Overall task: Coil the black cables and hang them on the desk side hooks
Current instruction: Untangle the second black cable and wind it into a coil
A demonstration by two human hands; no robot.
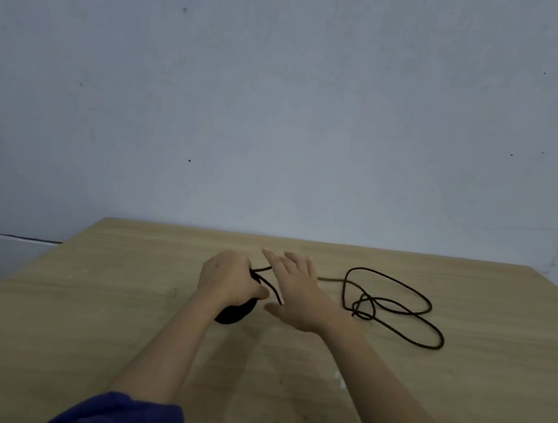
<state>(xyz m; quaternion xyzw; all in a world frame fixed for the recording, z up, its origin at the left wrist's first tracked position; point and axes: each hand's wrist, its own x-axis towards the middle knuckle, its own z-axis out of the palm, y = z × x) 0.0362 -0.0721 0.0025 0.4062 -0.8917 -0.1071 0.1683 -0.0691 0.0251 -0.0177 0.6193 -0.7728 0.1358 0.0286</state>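
Note:
A black cable [395,304] lies in loose, tangled loops on the right part of the wooden desk [88,312]. One strand runs left behind my right hand to my left hand [229,280], which is closed around a coiled bundle of the cable [236,312] that hangs below the fist. My right hand [293,292] is beside it, fingers spread and flat, with a cable strand passing along its left edge. No hooks are visible.
A plain pale blue-grey wall stands behind the desk's far edge. The desk's left edge runs diagonally at the left, with a gap and a low ledge [9,241] beyond it. Blue sleeves [118,415] show at the bottom.

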